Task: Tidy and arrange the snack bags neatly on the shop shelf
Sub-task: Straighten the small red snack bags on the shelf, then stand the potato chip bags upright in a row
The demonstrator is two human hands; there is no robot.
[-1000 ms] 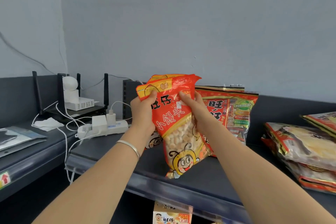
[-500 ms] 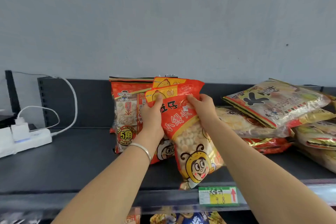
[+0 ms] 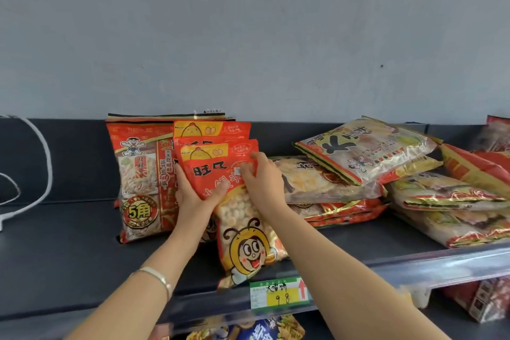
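Now: bee-print snack bag (image 3: 245, 232) upright on dark shelf (image 3: 69, 251), bottom near front lip above price tag (image 3: 278, 291), in front of two matching bags (image 3: 212, 132). Left hand (image 3: 193, 196) grip: thumb across front, fingers behind left edge. Right hand (image 3: 262, 176) grip: fingers curled, pinching upper right edge. Large red bag (image 3: 140, 174) just left; flat stack of pale bags (image 3: 358, 157) right. Silver bracelet (image 3: 157, 276) on left wrist.
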